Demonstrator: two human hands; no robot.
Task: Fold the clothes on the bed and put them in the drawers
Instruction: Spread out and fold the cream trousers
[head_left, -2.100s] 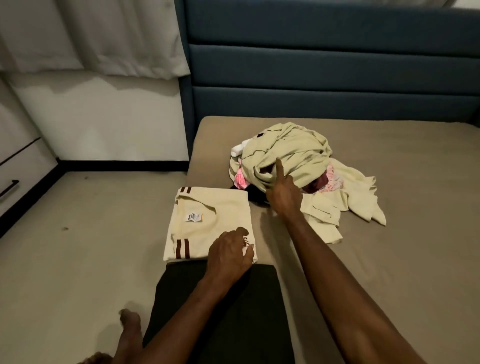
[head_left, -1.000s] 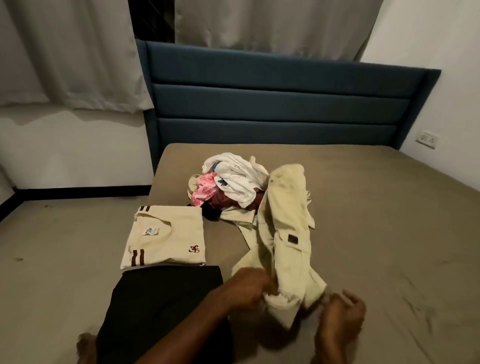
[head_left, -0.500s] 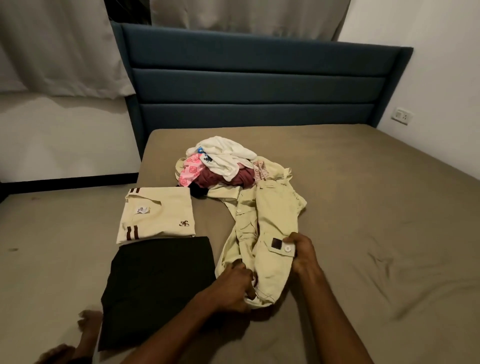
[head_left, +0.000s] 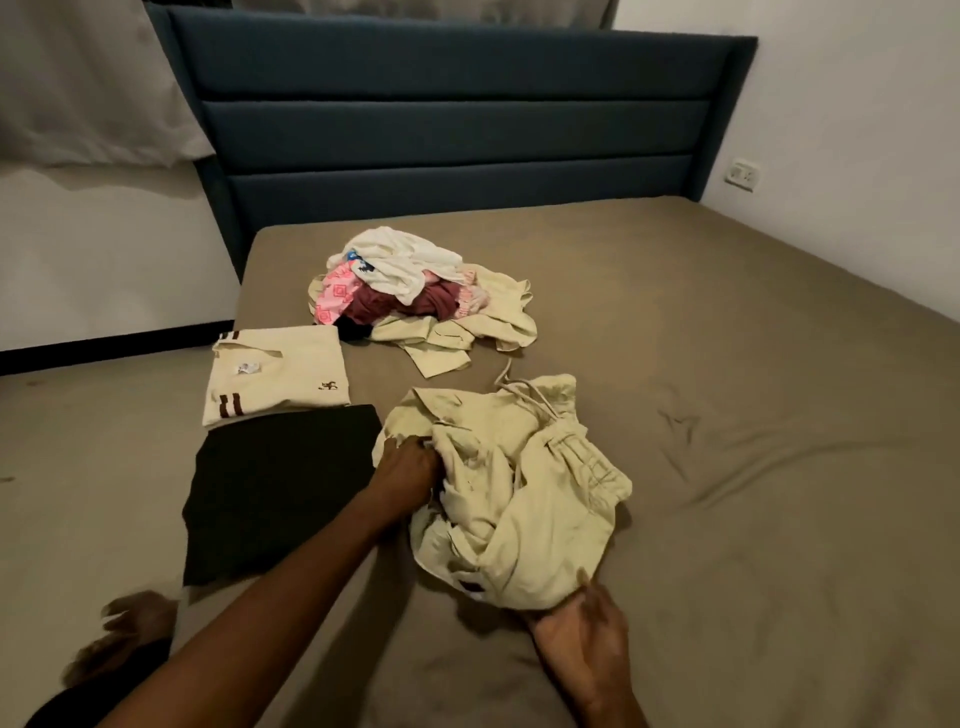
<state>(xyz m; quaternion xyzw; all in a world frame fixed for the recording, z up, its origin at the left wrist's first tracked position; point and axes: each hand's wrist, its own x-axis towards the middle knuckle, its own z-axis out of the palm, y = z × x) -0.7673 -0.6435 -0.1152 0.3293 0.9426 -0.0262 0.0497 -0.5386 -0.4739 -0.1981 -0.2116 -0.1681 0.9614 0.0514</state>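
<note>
Gripping a bunched fold at the left edge of the crumpled pale-yellow cotton trousers, your left hand has its fingers curled into the cloth, knuckles up, with the forearm reaching in from the lower left. Your right hand sits at the near edge of the same garment, palm turned partly upward, fingers loosely spread and touching the underside of the lowest fold; whether they actually pinch the fabric you cannot tell, since that hand is blurred. The trousers lie in a loose heap on the taupe fitted bed sheet, with a drawstring trailing off their far side and a dark patch showing near the bottom hem. Just left of them, touching or nearly touching your left wrist, lies the folded black garment, flat and rectangular. Beyond it, edge to edge, lies the folded cream polo shirt with dark brown stripes, label and small embroidered logo facing up. Farther up the bed sits the pile of unfolded clothes, with a white piece on top, pink patterned and maroon pieces under it, and pale-yellow cloth spilling toward you. Behind the pile stands the dark blue padded headboard, with a grey curtain at the left and a white wall socket on the right wall.
</note>
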